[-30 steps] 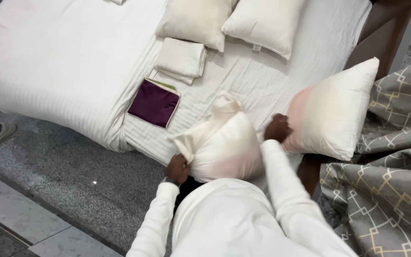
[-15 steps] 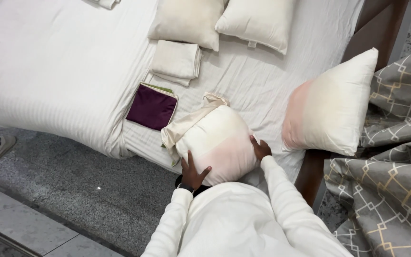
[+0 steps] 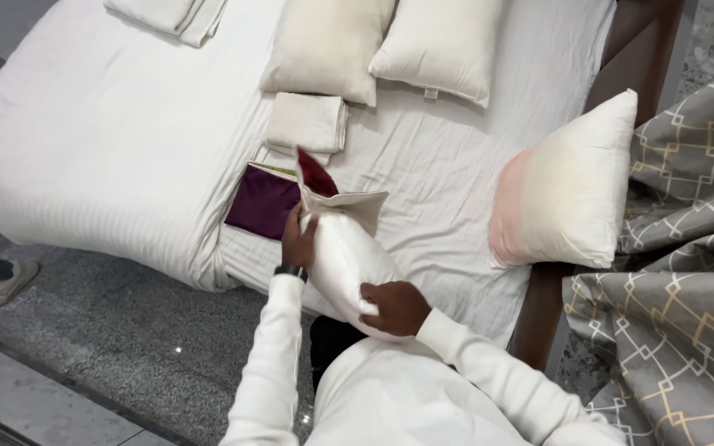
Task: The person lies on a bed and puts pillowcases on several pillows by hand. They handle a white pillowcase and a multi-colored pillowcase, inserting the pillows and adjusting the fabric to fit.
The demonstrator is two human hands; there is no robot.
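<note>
A plump white pillow in a cream fabric case (image 3: 347,263) stands on end at the near edge of the bed, tilted against the person's body. The open mouth of the case is at the top, its flap folded over, with a dark red lining showing at the tip. The left hand (image 3: 297,238) has its grip closed on the upper left side of the pillow, just under that flap. The right hand (image 3: 396,306) lies on the lower right part of the pillow, fingers curled and pressing into the fabric.

Just left of the pillow, a flat purple cloth square (image 3: 263,202) lies on the bed with a thin green edge showing behind it. Beyond it sits a folded white towel (image 3: 307,122). Two cream rectangular pillows (image 3: 329,48) lie side by side further up the white striped bed sheet (image 3: 109,149). To the right, a large white cushion with a pink-tinted side (image 3: 566,185) leans at the bed's dark wooden edge, near a grey blanket with a pale lattice pattern (image 3: 679,248).
</note>
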